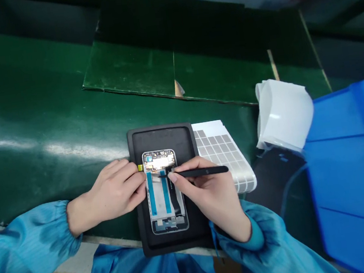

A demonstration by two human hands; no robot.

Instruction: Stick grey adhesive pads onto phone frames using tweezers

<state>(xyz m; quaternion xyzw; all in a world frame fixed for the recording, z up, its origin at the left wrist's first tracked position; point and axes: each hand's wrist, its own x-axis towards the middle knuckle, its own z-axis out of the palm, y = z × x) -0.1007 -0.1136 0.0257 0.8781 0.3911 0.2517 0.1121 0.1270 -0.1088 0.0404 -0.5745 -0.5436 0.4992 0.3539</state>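
Observation:
An opened phone (160, 202) lies in a black tray (161, 137), its circuit board at the far end and two blue strips running along its middle. Between my thumb and fingers, my right hand (209, 191) grips black tweezers (203, 171), their tip pointing left over the phone. Near that tip a small silver-grey sticker (156, 178) sits just below the circuit board. With fingers curled closed, my left hand (118, 187) holds the phone's left edge; its fingertips are partly hidden. A yellow tab (140, 167) sticks out beside them.
A sheet of grey rectangular stickers (222, 149) lies right of the tray, its near end curling over. Farther right are a curled white sheet (283, 114) and a large blue bin (343, 169). Dark green boards (139, 66) lie across the green table (33, 129).

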